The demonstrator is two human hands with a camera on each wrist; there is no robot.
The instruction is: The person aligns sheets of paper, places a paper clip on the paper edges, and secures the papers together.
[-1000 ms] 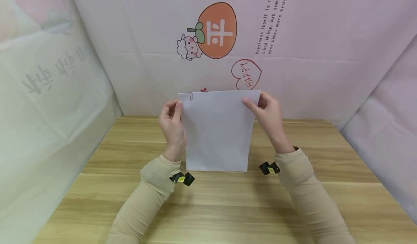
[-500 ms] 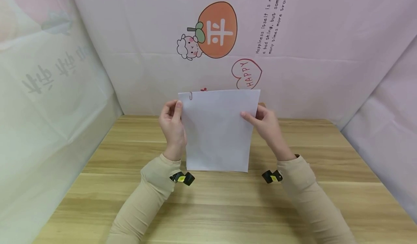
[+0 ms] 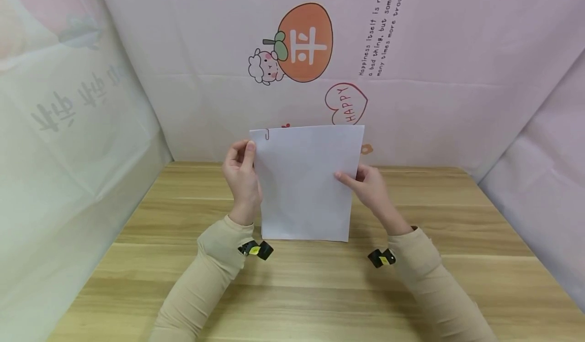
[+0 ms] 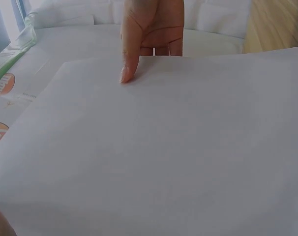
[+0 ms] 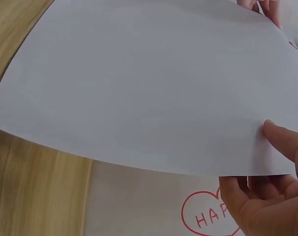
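Note:
White paper [image 3: 303, 184], blank on the side facing me, stands upright over the table in the head view. A red paper clip [image 3: 267, 134] sits on its top edge near the left corner. My left hand [image 3: 242, 174] pinches the left edge just below that corner, thumb in front. On the opposite edge, somewhat above mid-height, my right hand [image 3: 370, 187] pinches the paper, its thumb flat on the near face and its fingers behind. How many sheets there are, I cannot tell. In the right wrist view the clip [image 5: 292, 44] shows only as a red sliver.
A wood-grain table [image 3: 297, 291] spreads below. Behind it rises a white cloth backdrop [image 3: 205, 98] with printed cartoon fruit and lettering, and similar cloth hangs at both sides. Small black cameras [image 3: 264, 250] are strapped on both wrists.
My right hand has slid down the paper's right edge, from near the top corner to lower on the side. The left hand and the paper have stayed nearly still.

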